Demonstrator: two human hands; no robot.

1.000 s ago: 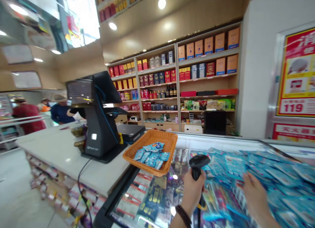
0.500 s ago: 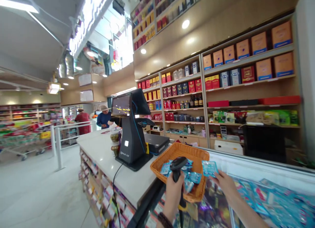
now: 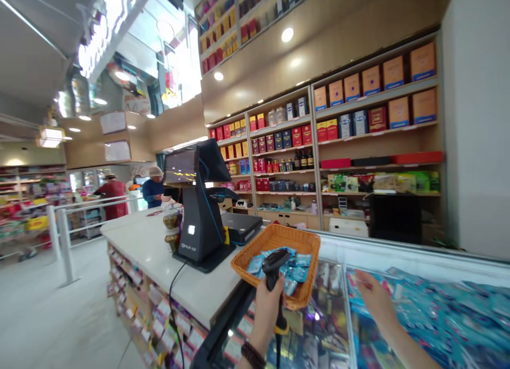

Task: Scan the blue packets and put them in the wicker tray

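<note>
My left hand (image 3: 269, 300) is wrapped around the handle of a black barcode scanner (image 3: 275, 262), its head raised over the near side of a wicker basket (image 3: 307, 241). Several small blue packets (image 3: 298, 274) lie in the basket, partly hidden by the scanner. To the right, my right hand (image 3: 374, 297) is over a wide spread of blue packets (image 3: 434, 310) in a glass-edged display case. Its fingers reach forward, loosely apart and a little blurred, with no packet visible in them.
A black checkout terminal (image 3: 205, 209) stands on the white counter (image 3: 143, 241), beside a flat black box (image 3: 241, 228) and stacked jars (image 3: 172, 228). Shelves of boxed goods (image 3: 279, 140) line the back wall. Two people (image 3: 152, 191) are farther off at left.
My right hand has let go of the blue packet it held beside the basket and moved right over the spread packets. My left hand still grips the scanner. The view has turned slightly right.
</note>
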